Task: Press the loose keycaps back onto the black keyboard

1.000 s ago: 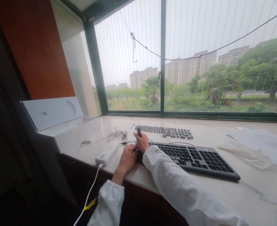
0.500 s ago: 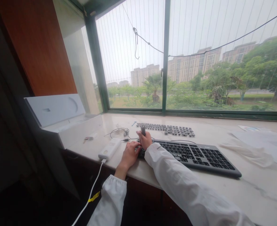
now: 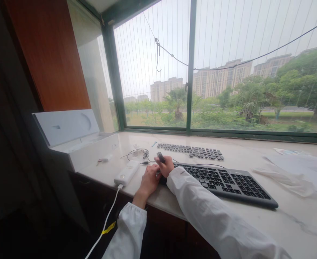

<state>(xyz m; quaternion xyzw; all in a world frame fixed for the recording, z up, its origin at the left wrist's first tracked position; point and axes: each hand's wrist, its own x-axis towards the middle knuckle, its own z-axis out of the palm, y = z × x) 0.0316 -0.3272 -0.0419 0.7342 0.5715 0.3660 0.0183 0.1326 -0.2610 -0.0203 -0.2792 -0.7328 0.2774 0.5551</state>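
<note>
Head view: right hand (image 3: 166,167) is gripping a dark stick (image 3: 161,157); whether left hand (image 3: 150,180) is holding anything is unclear. Beyond them, keys (image 3: 203,152) are lying loose; few are remaining on the keyboard (image 3: 225,181).

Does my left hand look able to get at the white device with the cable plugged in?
Probably yes: the left hand is at the left end of the keyboard, the white device lies left of that hand, and nothing shows between them.
</note>
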